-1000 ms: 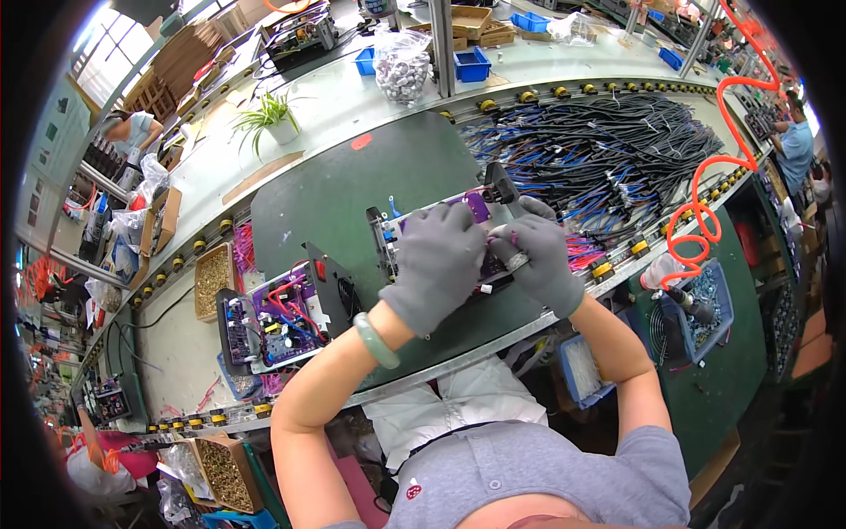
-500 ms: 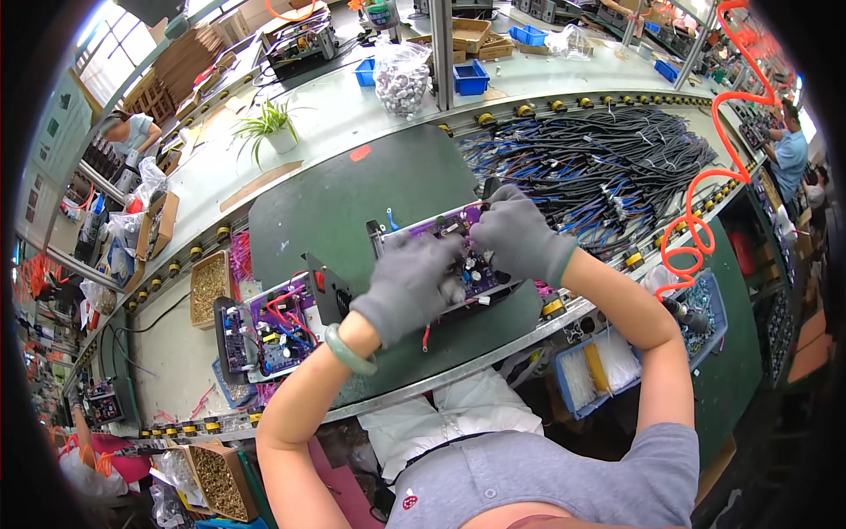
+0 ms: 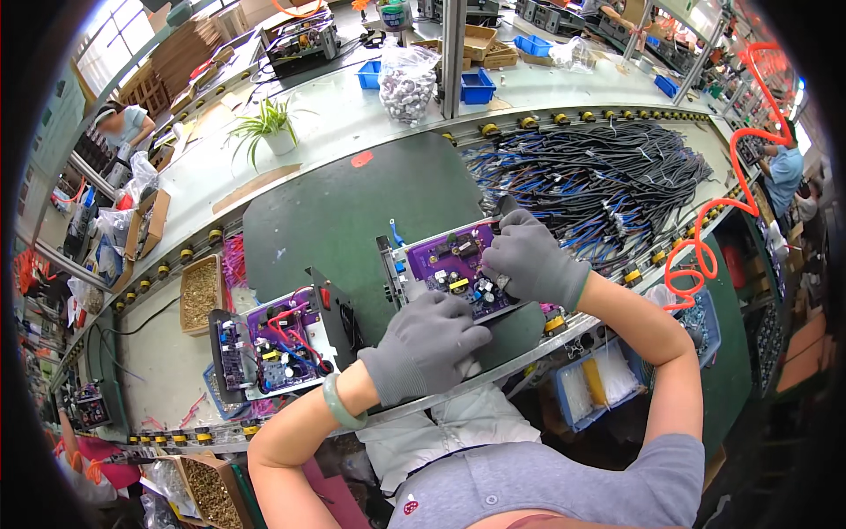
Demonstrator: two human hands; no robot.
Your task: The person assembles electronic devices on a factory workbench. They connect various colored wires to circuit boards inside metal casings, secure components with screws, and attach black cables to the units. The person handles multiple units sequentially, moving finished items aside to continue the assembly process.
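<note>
A purple circuit board unit (image 3: 454, 257) in a metal frame lies on the dark green work mat (image 3: 352, 198). My right hand (image 3: 536, 260), in a grey glove, has its fingers curled at the unit's right end, beside a dark upright panel. At the near-left edge of that unit is my left hand (image 3: 427, 342), also gloved, palm down with its fingers stretched out. Part of the board's near side is hidden behind it. To the left sits a second circuit board unit (image 3: 282, 344), with red wires and a black end panel (image 3: 333, 309); neither hand touches it.
Black cables (image 3: 608, 172) with blue and white ends are heaped at the right. A box of small parts (image 3: 201, 295) stands left of the mat. Blue bins (image 3: 599, 383) sit low at right. An orange coiled hose (image 3: 705, 234) hangs there. A potted plant (image 3: 278, 137) stands behind.
My left hand has drawn back from over the board toward the near edge, so more of the board shows. My right hand stays at the unit's right end. The whole view has shifted slightly.
</note>
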